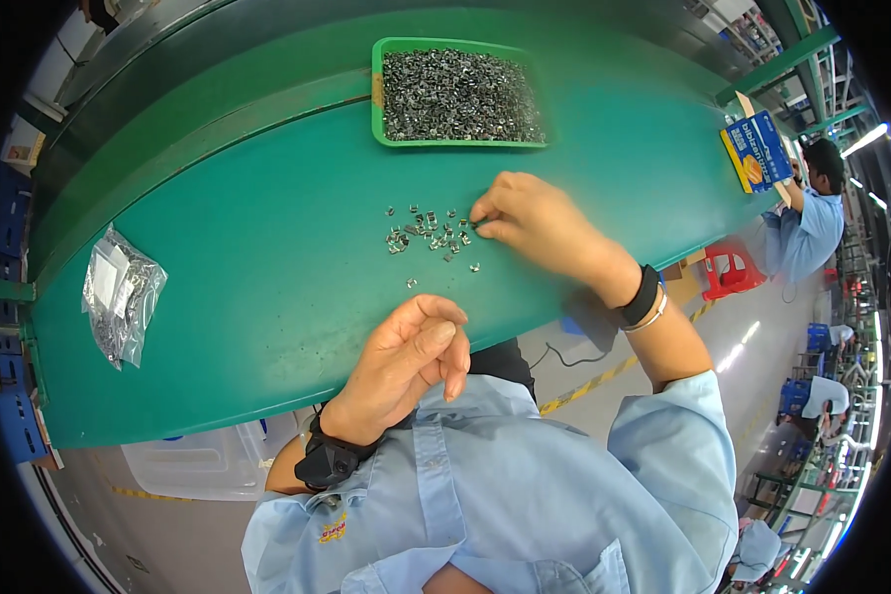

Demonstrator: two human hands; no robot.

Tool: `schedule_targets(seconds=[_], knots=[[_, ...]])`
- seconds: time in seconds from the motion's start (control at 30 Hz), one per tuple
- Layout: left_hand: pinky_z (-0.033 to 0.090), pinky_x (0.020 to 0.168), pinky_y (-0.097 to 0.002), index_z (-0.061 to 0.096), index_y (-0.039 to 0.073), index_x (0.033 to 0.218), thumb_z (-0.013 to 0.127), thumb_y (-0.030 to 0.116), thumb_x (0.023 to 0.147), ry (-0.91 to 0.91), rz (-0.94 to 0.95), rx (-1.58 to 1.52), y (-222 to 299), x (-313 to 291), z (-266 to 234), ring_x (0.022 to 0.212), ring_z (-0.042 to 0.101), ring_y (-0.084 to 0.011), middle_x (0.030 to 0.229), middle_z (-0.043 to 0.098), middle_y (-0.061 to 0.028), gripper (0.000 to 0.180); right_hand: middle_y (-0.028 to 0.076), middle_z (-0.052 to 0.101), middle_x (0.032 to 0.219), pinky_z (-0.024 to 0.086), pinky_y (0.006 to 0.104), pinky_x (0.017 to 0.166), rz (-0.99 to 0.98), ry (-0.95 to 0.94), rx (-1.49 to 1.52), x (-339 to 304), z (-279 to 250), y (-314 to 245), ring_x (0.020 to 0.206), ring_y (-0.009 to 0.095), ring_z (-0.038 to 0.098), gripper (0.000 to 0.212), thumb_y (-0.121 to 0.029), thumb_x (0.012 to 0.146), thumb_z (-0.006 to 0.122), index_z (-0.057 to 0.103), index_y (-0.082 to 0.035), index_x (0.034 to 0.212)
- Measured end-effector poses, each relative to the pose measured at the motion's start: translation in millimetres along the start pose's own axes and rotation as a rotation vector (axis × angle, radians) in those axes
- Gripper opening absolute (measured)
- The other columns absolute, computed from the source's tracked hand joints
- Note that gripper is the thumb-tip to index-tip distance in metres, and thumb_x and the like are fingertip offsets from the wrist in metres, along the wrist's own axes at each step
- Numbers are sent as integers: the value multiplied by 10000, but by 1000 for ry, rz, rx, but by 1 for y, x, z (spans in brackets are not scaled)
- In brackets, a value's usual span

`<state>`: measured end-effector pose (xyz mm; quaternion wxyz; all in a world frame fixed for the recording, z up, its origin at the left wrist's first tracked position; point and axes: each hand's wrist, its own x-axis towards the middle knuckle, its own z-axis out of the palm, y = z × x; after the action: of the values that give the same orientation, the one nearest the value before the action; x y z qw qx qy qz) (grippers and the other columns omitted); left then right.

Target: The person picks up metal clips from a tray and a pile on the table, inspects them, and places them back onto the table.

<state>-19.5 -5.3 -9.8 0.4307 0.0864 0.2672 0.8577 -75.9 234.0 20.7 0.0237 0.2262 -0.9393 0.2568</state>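
Note:
My right hand [543,223] is over the green table, its thumb and forefinger closed at the right edge of a loose scatter of small U-shaped metal parts [429,226]. A tiny dark metal part [474,225] shows at those fingertips. Nearer to my body, my left hand [404,358] is raised by the table's front edge with its fingers curled in and the thumb against them. Whatever it may hold is hidden. A few of the metal parts lie apart from the rest, towards my left hand.
A green tray [378,119] full of similar small parts stands at the back. On the left lies a clear plastic bag [124,297] of parts. A blue and yellow box [759,153] is at the far right, beside a seated person [812,223]. Below the table is a clear plastic bin [193,463].

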Motion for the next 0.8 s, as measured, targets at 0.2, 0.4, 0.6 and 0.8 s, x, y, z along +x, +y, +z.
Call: schedule_targets(seconds=[0.2,0.4,0.6,0.8], knots=[[458,538,-260,489,51,1075,460,188,975,74,25,81,0,-1,8,603,559,-155,799,588,-87,173,71,579,828,470,339,696,11,81,107,-13,0,-14,789,259,571,159,-57,746,676,617,-58,894],[459,521,-254,483,40,1071,447,191,979,246,142,343,-3,5,21,593,561,-131,799,587,-79,180,74,590,833,468,347,654,-160,188,146,-38,-3,-65,768,256,589,200,-39,700,712,593,-52,860],[447,535,-218,504,25,1028,457,209,979,210,112,338,-10,-3,22,625,554,-90,835,593,-69,196,70,596,817,469,349,635,-170,311,130,-55,12,-82,737,258,593,235,-30,671,732,584,-44,853],[441,542,-203,522,34,987,451,207,981,246,99,464,-11,-9,23,630,551,-73,824,599,-46,187,35,577,834,426,323,619,-195,353,108,-63,22,-87,735,209,576,171,-82,741,694,580,-63,866]])
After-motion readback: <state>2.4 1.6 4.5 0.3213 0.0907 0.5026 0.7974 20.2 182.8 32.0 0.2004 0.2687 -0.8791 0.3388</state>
